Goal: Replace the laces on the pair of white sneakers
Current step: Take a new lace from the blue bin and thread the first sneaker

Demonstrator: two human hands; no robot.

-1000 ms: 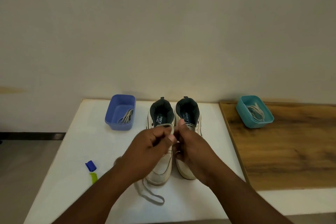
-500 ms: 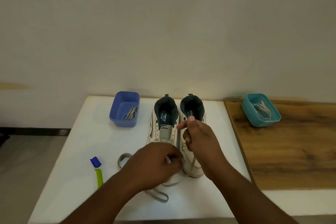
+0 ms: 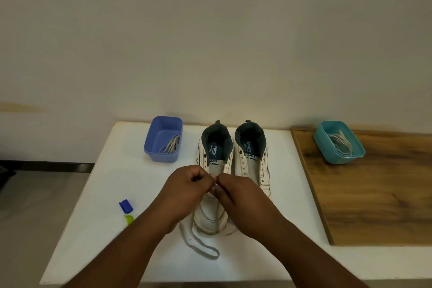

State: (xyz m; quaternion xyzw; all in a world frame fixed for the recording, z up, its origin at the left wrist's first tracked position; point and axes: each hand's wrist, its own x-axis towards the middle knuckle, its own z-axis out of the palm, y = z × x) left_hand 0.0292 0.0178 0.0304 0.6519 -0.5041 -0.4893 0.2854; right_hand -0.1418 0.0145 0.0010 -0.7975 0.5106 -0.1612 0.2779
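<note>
Evidently the sneakers (image 3: pixel 233 170) stand side by side on the desk (image 3: pixel 112 194), heels away, so the eyelets face the hands. Both hands meet over the left sneaker (image 3: pixel 214 194), likely to work a lace (image 3: pixel 198 244) there. The left hand (image 3: pixel 187 188) and right hand (image 3: pixel 236 194) are curled, fingertips touching, seemingly pinching the lace between them. Its slack loops just below the wrists. A blue tub (image 3: pixel 163 139) sits beyond the left hand, a teal tub (image 3: pixel 339 141) far right of the right hand, each holding laces.
</note>
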